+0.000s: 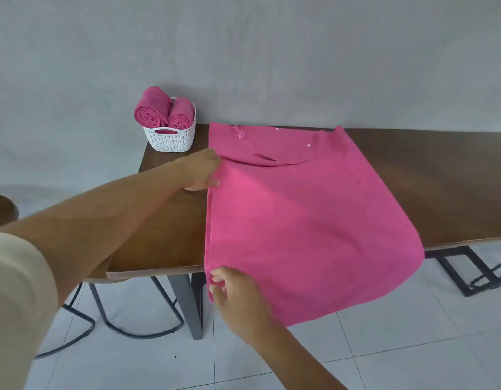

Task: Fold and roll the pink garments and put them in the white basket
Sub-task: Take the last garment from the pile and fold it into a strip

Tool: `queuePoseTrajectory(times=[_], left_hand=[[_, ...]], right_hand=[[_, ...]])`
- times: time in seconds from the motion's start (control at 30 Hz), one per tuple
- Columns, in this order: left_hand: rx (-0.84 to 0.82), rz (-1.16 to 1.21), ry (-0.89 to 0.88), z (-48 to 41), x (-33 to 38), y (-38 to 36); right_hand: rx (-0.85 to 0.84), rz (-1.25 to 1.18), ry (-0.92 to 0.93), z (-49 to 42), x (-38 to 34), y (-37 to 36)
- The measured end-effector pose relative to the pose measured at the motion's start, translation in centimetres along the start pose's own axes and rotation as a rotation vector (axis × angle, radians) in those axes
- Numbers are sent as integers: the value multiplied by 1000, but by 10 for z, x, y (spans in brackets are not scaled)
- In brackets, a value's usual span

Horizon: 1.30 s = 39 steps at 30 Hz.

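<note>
Basket hides ends of rolls

A pink garment is shown spread flat on a dark wooden table at centre frame, its lower part hanging over the near edge above a white tiled floor. Its folded left edge is gripped at the top by the left hand and pinched at the bottom by the right hand. At upper left, on the table's far corner, a white basket is seen, in which two rolled pink garments are stood.
</note>
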<state>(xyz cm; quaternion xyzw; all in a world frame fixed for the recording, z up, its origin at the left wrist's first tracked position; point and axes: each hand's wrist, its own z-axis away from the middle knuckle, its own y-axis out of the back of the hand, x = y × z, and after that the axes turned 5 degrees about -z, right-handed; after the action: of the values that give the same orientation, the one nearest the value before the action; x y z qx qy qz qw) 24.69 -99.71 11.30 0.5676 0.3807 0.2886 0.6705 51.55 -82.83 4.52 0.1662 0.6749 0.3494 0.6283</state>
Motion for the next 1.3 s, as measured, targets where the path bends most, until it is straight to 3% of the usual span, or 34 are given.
queuePoseTrajectory(times=[0.2,0.53,0.87,1.3], left_hand=[[47,-101,-101,25,-4,-47],[135,-12,-128,35,-1,-66],[412,247,-127,-4,34,-49],[125,270,70,-142,92,-47]], right_hand=[[-79,64,17,3,10,7],[-46,120,-43,-13,30,46],[-48,323,19,-46,76,122],[17,331,52,-148,175,225]])
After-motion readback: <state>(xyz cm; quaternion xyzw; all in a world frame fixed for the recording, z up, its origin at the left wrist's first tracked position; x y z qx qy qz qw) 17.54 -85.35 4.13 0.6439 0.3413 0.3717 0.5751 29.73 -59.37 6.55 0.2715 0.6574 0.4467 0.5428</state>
